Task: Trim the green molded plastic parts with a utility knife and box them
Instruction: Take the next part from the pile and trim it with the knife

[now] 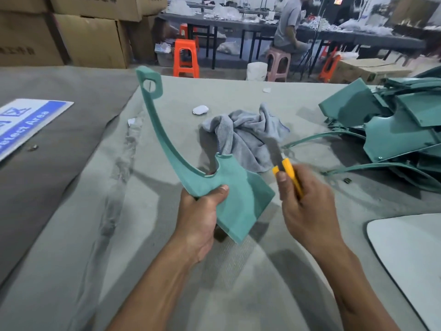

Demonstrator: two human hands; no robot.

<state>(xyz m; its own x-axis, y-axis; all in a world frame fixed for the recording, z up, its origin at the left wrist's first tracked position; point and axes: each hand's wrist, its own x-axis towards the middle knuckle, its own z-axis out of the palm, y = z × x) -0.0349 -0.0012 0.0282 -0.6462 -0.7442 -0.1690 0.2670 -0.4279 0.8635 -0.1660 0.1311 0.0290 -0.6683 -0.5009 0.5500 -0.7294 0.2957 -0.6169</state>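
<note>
My left hand [202, 211] grips a green molded plastic part [235, 194] by its wide lower body, thumb on its face. The part's long curved arm rises up and left to a looped end [150, 83]. My right hand [303, 197] holds a yellow utility knife [290, 174] just right of the part, its blurred blade [274, 146] pointing up and away, apart from the part's edge. A pile of more green parts [393, 130] lies at the right of the grey cloth-covered table [167, 259].
A crumpled grey rag [248, 134] lies behind the held part, with a small white case [200, 109] beyond it. A blue-and-white sign [26, 123] lies at left, a white panel [410, 254] at lower right. Cardboard boxes [88, 39], stools and a seated person are behind.
</note>
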